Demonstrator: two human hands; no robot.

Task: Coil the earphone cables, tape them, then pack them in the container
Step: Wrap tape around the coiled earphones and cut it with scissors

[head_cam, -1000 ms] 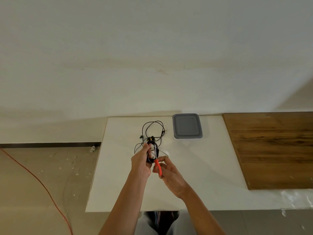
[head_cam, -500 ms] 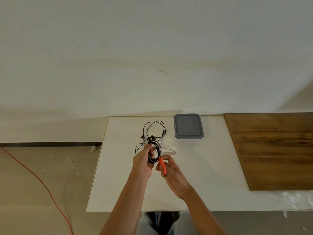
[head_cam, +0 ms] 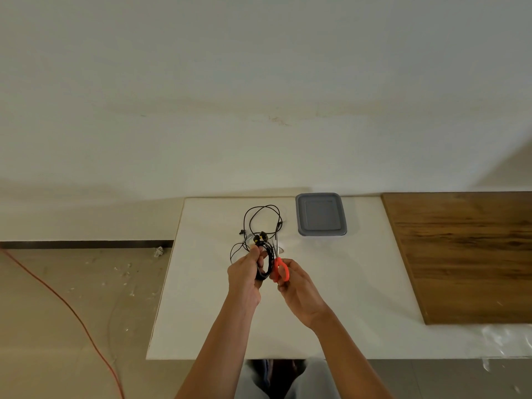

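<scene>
Surface [head_cam: 359, 298] is backed by a pale wall [head_cam: 259, 82]; coiled earphone cable [head_cam: 269, 264] is gripped by left hand [head_cam: 244, 276], scissors [head_cam: 280, 270] apparently by right hand [head_cam: 299, 289].

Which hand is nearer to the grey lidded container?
Right. The right hand, holding orange scissors, is in front of the container, slightly to its left; the left hand, gripping the coiled earphone cable, is farther left.

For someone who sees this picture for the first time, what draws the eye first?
The orange-handled scissors in the right hand stand out, above the middle of the white table, beside the coiled black earphone cable that the left hand grips. Behind them lie a loose earphone cable and a grey-lidded container at the far edge.
</scene>
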